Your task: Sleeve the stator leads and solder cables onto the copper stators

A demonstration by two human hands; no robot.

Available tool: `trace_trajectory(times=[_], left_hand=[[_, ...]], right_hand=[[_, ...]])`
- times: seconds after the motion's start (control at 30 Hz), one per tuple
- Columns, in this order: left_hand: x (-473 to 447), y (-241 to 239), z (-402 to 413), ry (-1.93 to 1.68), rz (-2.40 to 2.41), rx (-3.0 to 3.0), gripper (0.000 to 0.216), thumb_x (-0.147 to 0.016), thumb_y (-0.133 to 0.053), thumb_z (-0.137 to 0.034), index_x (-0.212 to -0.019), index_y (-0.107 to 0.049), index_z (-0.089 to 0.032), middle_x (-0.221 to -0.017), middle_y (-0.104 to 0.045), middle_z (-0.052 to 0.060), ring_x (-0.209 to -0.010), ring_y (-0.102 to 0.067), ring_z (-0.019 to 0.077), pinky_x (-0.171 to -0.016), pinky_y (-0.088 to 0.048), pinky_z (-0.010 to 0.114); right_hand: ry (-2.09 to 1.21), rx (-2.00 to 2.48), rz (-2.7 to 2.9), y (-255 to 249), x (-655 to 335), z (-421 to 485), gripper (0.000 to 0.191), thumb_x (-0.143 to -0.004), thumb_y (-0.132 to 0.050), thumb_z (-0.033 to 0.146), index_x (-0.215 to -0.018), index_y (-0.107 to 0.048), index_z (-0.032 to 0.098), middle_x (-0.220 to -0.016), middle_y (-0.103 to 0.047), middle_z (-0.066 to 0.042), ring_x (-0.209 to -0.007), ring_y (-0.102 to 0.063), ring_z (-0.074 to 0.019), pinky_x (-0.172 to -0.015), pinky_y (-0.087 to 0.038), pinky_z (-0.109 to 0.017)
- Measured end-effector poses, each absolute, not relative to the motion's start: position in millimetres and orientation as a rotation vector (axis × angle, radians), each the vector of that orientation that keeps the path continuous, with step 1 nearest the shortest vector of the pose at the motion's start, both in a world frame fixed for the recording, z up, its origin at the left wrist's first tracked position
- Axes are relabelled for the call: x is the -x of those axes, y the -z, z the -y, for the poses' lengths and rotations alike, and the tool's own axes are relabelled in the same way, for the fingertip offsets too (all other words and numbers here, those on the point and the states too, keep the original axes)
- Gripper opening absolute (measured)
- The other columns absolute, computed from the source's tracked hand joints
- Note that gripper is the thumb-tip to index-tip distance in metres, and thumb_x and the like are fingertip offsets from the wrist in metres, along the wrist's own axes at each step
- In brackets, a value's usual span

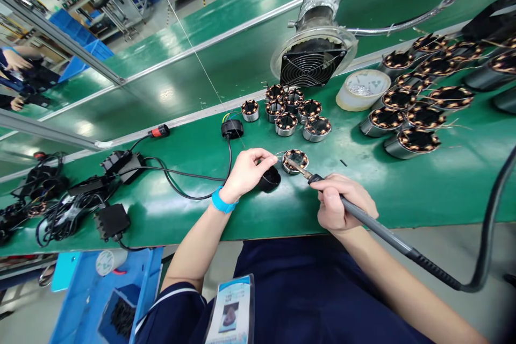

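My right hand is closed round a soldering iron; its tip rests on a small copper-wound stator lying on the green bench. My left hand pinches a thin wire next to that stator, with a blue band on the wrist. A small black round part sits under the left fingers.
Several small stators cluster behind, larger ones at the right. A fume fan with foil duct and a tape roll stand at the back. Black power bricks and cables lie left. Another person's hands show far left.
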State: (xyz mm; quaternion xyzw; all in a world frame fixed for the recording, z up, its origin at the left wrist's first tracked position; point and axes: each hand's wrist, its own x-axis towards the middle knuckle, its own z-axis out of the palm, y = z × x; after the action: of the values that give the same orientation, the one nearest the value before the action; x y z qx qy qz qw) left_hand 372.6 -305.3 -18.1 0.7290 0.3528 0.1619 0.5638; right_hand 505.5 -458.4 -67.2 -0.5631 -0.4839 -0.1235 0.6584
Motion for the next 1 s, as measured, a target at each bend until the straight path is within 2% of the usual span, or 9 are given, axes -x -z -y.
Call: trace_trajectory(times=[0.13, 0.3, 0.4, 0.5, 0.6, 0.67, 0.8, 1.0], left_hand=[[-373, 17, 306, -0.38, -0.835, -1.721, 0.031, -0.086, -0.069, -0.044, -0.084, -0.073, -0.014, -0.079, -0.07, 0.004, -0.071, -0.055, 0.0136, -0.066, -0.039, 0.027], [-373, 18, 306, -0.376, -0.844, -1.72, 0.033, -0.085, -0.069, -0.046, -0.085, -0.073, -0.013, -0.079, -0.07, 0.004, -0.071, -0.056, 0.0136, -0.066, -0.04, 0.026], [-373, 20, 306, -0.389, -0.842, -1.719, 0.032, -0.085, -0.07, -0.045, -0.084, -0.072, -0.013, -0.077, -0.069, 0.003, -0.07, -0.055, 0.0129, -0.066, -0.039, 0.025], [-373, 22, 305, -0.388, -0.839, -1.711, 0.032, -0.085, -0.07, -0.045, -0.085, -0.072, -0.013, -0.077, -0.069, 0.003, -0.07, -0.055, 0.013, -0.066, -0.039, 0.025], [-373, 22, 305, -0.386, -0.839, -1.704, 0.032, -0.085, -0.07, -0.045, -0.084, -0.072, -0.013, -0.079, -0.07, 0.004, -0.072, -0.056, 0.0136, -0.066, -0.04, 0.025], [-373, 21, 306, -0.389, -0.845, -1.701, 0.032, -0.084, -0.07, -0.045, -0.084, -0.072, -0.013, -0.078, -0.069, 0.003, -0.072, -0.055, 0.0134, -0.067, -0.04, 0.025], [-371, 13, 306, -0.391, -0.834, -1.598, 0.034, -0.08, -0.075, -0.045, -0.081, -0.071, -0.012, -0.074, -0.067, 0.002, -0.069, -0.053, 0.0124, -0.067, -0.039, 0.025], [-366, -2, 304, -0.357, -0.825, -1.467, 0.034, -0.072, -0.081, -0.044, -0.074, -0.07, -0.012, -0.072, -0.068, 0.003, -0.067, -0.055, 0.0119, -0.068, -0.04, 0.026]], right_hand=[[0.291, 1.285, 1.079, 68, -505, 459, 0.019, -0.097, -0.054, 0.023, -0.088, -0.071, 0.024, -0.059, -0.059, 0.001, -0.046, -0.054, -0.0166, -0.048, -0.048, -0.034], [0.298, 1.278, 1.079, 62, -504, 453, 0.021, -0.096, -0.055, 0.014, -0.104, -0.072, 0.024, -0.068, -0.065, 0.001, -0.053, -0.058, -0.0162, -0.05, -0.046, -0.031], [0.301, 1.361, 1.12, 57, -505, 448, 0.027, -0.096, -0.058, 0.01, -0.116, -0.071, 0.023, -0.08, -0.069, -0.003, -0.068, -0.063, -0.0184, -0.062, -0.053, -0.032], [0.285, 1.455, 1.201, 56, -506, 442, 0.033, -0.095, -0.063, 0.012, -0.126, -0.066, 0.024, -0.1, -0.07, -0.007, -0.087, -0.066, -0.0221, -0.078, -0.058, -0.038], [0.205, 1.523, 1.273, 60, -507, 437, 0.048, -0.092, -0.069, 0.02, -0.139, -0.057, 0.025, -0.119, -0.066, -0.011, -0.108, -0.065, -0.0277, -0.094, -0.057, -0.046], [0.119, 1.551, 1.303, 62, -507, 434, 0.055, -0.093, -0.069, 0.021, -0.145, -0.052, 0.025, -0.127, -0.062, -0.012, -0.115, -0.063, -0.0289, -0.099, -0.056, -0.047], [-0.012, 1.55, 1.362, 67, -510, 429, 0.052, -0.099, -0.06, 0.019, -0.149, -0.048, 0.027, -0.13, -0.058, -0.012, -0.114, -0.064, -0.0262, -0.097, -0.057, -0.041], [-0.025, 1.51, 1.42, 73, -513, 427, 0.049, -0.101, -0.058, 0.02, -0.148, -0.047, 0.028, -0.126, -0.058, -0.012, -0.113, -0.064, -0.028, -0.096, -0.057, -0.043]])
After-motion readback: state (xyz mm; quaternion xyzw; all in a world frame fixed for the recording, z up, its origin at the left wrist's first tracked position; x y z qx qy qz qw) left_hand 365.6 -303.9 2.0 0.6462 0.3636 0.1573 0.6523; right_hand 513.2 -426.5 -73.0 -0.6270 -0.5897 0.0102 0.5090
